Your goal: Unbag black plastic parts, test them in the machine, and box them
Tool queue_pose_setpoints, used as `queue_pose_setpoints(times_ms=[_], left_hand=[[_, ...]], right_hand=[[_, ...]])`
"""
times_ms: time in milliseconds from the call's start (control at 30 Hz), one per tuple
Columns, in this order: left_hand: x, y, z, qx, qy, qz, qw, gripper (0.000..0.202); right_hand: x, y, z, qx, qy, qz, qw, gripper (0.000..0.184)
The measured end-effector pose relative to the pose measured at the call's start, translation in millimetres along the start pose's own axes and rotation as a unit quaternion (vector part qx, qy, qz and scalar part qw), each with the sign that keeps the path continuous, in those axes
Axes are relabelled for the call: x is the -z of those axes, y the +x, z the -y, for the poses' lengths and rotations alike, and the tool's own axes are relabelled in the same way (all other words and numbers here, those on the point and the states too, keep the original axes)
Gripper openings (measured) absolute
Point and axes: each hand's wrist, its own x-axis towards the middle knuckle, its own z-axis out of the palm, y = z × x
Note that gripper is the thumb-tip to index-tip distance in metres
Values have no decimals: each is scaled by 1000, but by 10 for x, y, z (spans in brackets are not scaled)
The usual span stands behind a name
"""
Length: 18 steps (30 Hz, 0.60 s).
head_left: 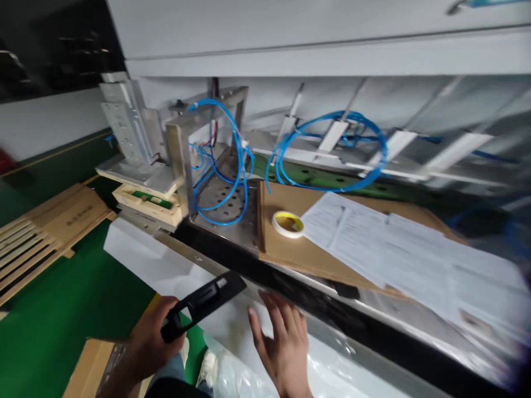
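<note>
My left hand (155, 337) is closed around the near end of a flat, elongated black part (203, 303) with a recessed slot and a small pale patch near its far end. The part points up and to the right, held in the air over the machine's front edge. To the right of it is my right hand (282, 340), its fingers apart and nothing in it. That hand hovers over or rests at the light front ledge; I cannot tell if it touches. Motion blurs the picture somewhat.
A roll of tape (287, 234) and printed sheets (357, 235) lie on cardboard (307, 257). Coiled blue tubing (384, 149) is behind them. A metal fixture (178, 166) stands at left. Clear plastic (243, 378) and an open carton (85, 370) are below; a wooden pallet (25, 249) lies on the floor.
</note>
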Motion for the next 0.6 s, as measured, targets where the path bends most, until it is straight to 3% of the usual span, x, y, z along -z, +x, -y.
queue_pose_setpoints(times_ms=[167,300,400,467,533,600], left_hand=[[313,325,-126,-105,67,116,985,56],[640,577,-106,-102,109,147,978,52],[868,680,117,-98,114,123,981,60],[994,718,336,-107,122,33,986,62],[1091,740,563,-97,134,-139,976,59],[1146,748,757,-40,121,-303,945,54]], right_hand=[[4,447,371,228,66,46,970,49],[-239,751,647,273,114,97,950,52],[-469,971,807,324,95,109,935,57],[-659,1153,923,339,82,105,931,56],[-894,1370,1061,308,59,86,946,54],[-1173,1624,1223,251,26,73,965,56]])
